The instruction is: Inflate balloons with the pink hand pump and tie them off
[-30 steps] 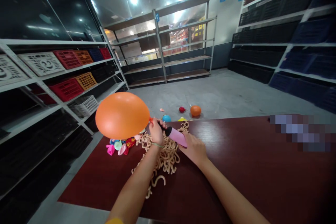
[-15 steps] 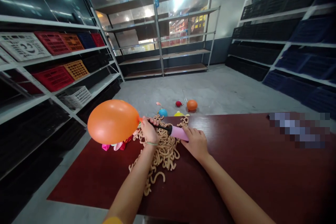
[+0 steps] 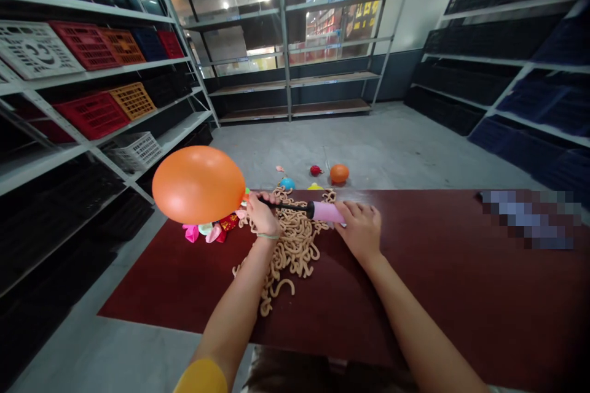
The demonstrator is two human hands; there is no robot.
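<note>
A large inflated orange balloon [image 3: 198,184] sticks out to the left of my left hand [image 3: 262,214], which pinches its neck at the end of a balloon pump. My right hand [image 3: 362,230] is wrapped round the pink barrel of the balloon pump [image 3: 326,212]. The pump's black rod [image 3: 295,207] spans the gap between my hands. Beneath them, a heap of tan curved, worm-like pieces [image 3: 295,245] lies on the dark red table [image 3: 442,282]. Several uninflated balloons [image 3: 214,232], pink, red and pale green, lie below the orange balloon.
On the floor beyond the table are a smaller orange balloon [image 3: 340,174], a small red balloon [image 3: 316,170] and a blue balloon [image 3: 287,184]. Racks with coloured crates [image 3: 92,113] stand left, a metal shelf [image 3: 329,80] behind, dark bins [image 3: 488,43] right. A blurred-out object [image 3: 530,219] lies at the table's right.
My right hand has moved right with the pink barrel, and more of the black rod shows. The view has tilted down a little. My left hand still holds the balloon's neck.
</note>
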